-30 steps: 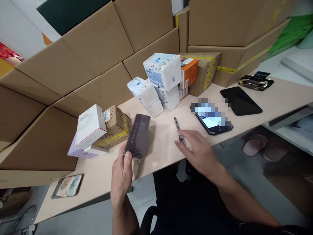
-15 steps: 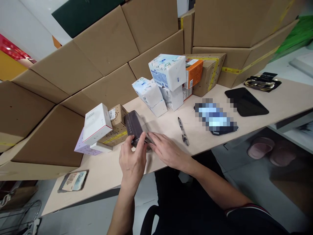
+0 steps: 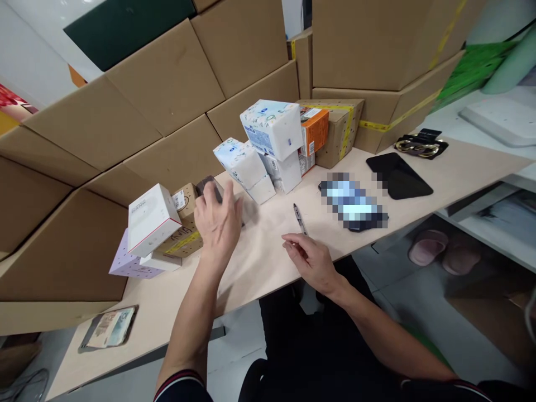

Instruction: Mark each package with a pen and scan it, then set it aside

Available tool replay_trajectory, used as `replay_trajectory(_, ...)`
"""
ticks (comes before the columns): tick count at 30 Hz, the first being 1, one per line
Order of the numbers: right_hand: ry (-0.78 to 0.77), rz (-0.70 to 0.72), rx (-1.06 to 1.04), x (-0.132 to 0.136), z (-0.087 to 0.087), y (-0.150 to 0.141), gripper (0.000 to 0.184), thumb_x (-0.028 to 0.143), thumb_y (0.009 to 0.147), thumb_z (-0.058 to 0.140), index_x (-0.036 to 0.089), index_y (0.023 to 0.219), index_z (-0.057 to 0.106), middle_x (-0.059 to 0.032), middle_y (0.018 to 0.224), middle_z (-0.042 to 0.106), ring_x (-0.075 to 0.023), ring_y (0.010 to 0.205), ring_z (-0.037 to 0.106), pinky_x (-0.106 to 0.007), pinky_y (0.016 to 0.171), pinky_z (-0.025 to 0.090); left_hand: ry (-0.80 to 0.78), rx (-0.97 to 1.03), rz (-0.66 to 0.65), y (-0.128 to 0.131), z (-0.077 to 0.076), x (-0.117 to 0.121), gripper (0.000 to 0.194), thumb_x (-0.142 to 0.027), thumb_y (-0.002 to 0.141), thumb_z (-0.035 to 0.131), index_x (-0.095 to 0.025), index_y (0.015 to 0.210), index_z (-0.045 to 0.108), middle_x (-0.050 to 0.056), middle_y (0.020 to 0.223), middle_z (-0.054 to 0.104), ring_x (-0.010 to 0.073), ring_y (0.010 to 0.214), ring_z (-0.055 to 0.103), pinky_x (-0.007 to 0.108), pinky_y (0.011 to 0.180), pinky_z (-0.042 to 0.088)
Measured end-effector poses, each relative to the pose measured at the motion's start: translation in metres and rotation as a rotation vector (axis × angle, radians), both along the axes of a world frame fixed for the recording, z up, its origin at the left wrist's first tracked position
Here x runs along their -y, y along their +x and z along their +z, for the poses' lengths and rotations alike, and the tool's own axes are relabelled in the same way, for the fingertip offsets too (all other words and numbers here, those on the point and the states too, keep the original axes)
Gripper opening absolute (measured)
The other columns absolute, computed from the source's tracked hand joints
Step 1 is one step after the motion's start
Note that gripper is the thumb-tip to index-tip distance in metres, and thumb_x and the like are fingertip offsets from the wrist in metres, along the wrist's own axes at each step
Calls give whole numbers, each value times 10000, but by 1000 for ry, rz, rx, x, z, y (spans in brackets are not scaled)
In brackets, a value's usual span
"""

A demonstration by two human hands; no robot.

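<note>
My left hand point(image 3: 218, 220) reaches forward over the desk point(image 3: 268, 257), fingers and thumb closed round a dark oblong box point(image 3: 208, 185). Only the box's far end shows above my fingers. It sits right beside a small taped cardboard box point(image 3: 184, 202). My right hand point(image 3: 312, 259) rests on the desk near its front edge, fingers loosely stretched to the left and holding nothing. A pen point(image 3: 300, 219) lies just beyond its fingertips, not touching them.
A white box point(image 3: 151, 219) lies on a lilac dotted box point(image 3: 125, 263) at left. Tissue packs point(image 3: 272, 127), an orange box point(image 3: 315, 131), a phone point(image 3: 354, 202), a black pad point(image 3: 398, 176) and a chain point(image 3: 419, 146) lie farther right. A card pouch point(image 3: 109, 328) lies front left. Large cartons point(image 3: 167, 84) wall the back.
My left hand has carried the dark box away from me to the small cardboard box. My right hand has let go of it and drawn back toward the pen.
</note>
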State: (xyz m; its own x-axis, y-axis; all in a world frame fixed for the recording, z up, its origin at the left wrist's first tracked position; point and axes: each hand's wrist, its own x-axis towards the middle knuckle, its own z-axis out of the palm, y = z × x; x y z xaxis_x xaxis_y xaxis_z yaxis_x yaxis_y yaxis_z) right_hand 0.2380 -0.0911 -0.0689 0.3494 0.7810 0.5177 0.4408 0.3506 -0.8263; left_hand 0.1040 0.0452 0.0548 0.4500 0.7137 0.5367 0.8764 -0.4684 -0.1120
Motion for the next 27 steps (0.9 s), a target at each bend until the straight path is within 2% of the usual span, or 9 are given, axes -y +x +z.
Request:
replay_trajectory(4, 28, 16, -31, 2, -3, 0, 205, 305, 985, 500, 217, 1080, 658, -44, 843, 729, -151, 698, 686, -270, 619, 576, -46, 124, -35, 45, 20, -19, 585, -489, 948, 513, -252, 1476, 431, 218, 1512, 332, 397, 1166, 556, 525, 924, 468)
replay_trajectory(6, 38, 6, -24, 3, -2, 0, 200, 294, 981, 499, 220, 1074, 661, -41, 846, 734, -146, 681, 683, -271, 629, 579, -100, 127, -12, 65, 25, -33, 594, -495, 940, 525, -252, 1474, 435, 235, 1520, 301, 399, 1129, 589, 542, 903, 471)
replay_trajectory(10, 32, -12, -7, 3, -2, 2, 201, 279, 978, 488, 230, 1065, 662, -40, 882, 749, -146, 686, 690, -280, 679, 592, -150, 147, 35, 90, 23, -55, 535, -550, 921, 529, -212, 1334, 570, 255, 1407, 397, 409, 1038, 644, 557, 867, 477)
replay_trajectory(13, 6, -47, 75, 0, -3, 2, 201, 263, 982, 468, 229, 1054, 652, -39, 867, 742, -148, 683, 681, -278, 672, 581, -144, 184, 54, 91, 18, -59, 470, -498, 919, 535, -206, 1283, 589, 234, 1303, 468, 385, 967, 671, 537, 840, 491)
replay_trajectory(16, -42, -90, 192, -3, -4, -1, 202, 234, 982, 450, 222, 1027, 646, -55, 849, 727, -178, 728, 678, -316, 694, 574, -128, 213, 34, 76, 17, -51, 414, -402, 899, 548, -222, 1268, 603, 191, 1283, 498, 339, 948, 676, 506, 840, 508)
replay_trajectory(18, -62, -97, 218, -6, -4, -2, 195, 225, 974, 459, 212, 1027, 646, -77, 863, 722, -217, 789, 677, -371, 736, 575, -99, 261, -11, 56, 18, -37, 410, -363, 872, 571, -237, 1259, 618, 150, 1267, 523, 305, 992, 663, 470, 871, 516)
replay_trajectory(22, -147, -122, 281, -13, -2, 4, 232, 240, 954, 498, 208, 1139, 633, -124, 1052, 698, -297, 1031, 629, -493, 894, 549, -21, 416, -247, -4, 14, 3, 369, -330, 858, 583, -224, 1203, 662, 86, 1172, 586, 240, 1122, 603, 388, 979, 491)
replay_trajectory(24, -183, -173, 303, -17, -1, 10, 303, 261, 953, 497, 199, 1228, 606, -160, 1212, 637, -329, 1172, 571, -551, 979, 509, -57, 497, -346, -38, 4, 23, 348, -370, 878, 578, -235, 1187, 667, 73, 1180, 600, 234, 1156, 584, 366, 957, 507)
replay_trajectory(27, -179, -228, 246, -21, -1, 19, 397, 290, 975, 443, 187, 1346, 537, -188, 1365, 542, -336, 1296, 509, -587, 1050, 470, -256, 641, -402, -79, -22, 41, 350, -460, 874, 575, -241, 1122, 688, 75, 1194, 614, 262, 1172, 586, 369, 898, 540)
